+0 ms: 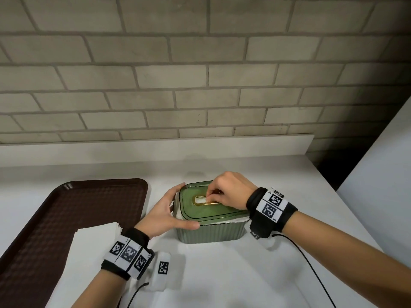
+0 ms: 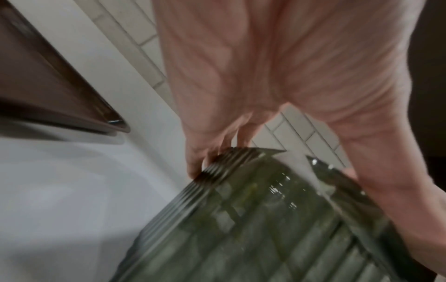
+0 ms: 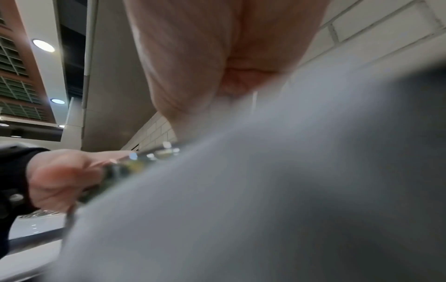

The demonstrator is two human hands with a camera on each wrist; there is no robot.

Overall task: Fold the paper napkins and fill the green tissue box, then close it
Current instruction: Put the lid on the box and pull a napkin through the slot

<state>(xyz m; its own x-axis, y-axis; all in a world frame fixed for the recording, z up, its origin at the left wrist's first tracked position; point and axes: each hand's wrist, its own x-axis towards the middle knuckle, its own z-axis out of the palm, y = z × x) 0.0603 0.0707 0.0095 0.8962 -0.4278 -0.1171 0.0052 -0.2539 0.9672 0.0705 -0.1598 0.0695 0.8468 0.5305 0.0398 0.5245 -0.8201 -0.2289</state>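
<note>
The green ribbed tissue box (image 1: 211,233) stands mid-table with its lid (image 1: 200,211) on. White napkin edges stick out under the lid at the left end and front right. My left hand (image 1: 166,213) grips the box's left end, thumb along the front rim; in the left wrist view its fingers (image 2: 195,164) curl over the ribbed corner of the box (image 2: 253,229). My right hand (image 1: 216,195) pinches a white napkin (image 1: 201,200) in the gold-rimmed slot. The right wrist view is mostly blurred, showing my palm (image 3: 193,57) and my left hand (image 3: 60,177).
A brown tray (image 1: 66,210) lies left of the box. A stack of white napkins (image 1: 95,236) sits at its right edge, partly under my left wrist. A brick wall with a white ledge (image 1: 155,147) backs the table. Black cables (image 1: 311,263) trail from both wrists.
</note>
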